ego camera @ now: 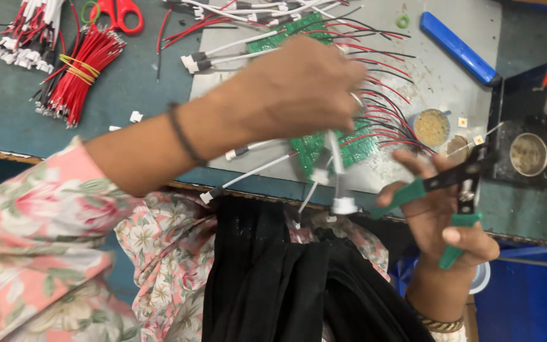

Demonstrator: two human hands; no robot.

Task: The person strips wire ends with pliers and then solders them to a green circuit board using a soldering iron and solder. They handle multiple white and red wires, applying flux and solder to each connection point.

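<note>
My left hand [292,88] is raised over the bench, back toward the camera, pinching a white cable [335,168] that hangs down to a white connector [344,205]. Below and to the right, my right hand [441,215] grips green-handled cutting pliers [457,183], jaws pointing up and right. A green circuit board [343,149] with red and black wires soldered to it lies on the grey mat [438,69] under my left hand. A second green board [286,33] lies further back.
A bundle of red wires [77,79] with yellow bands and red-handled scissors [118,14] lie at the left. A blue tool [458,49], a small pot [430,128] and a round tin [528,154] sit at the right. Black cloth [273,272] covers my lap.
</note>
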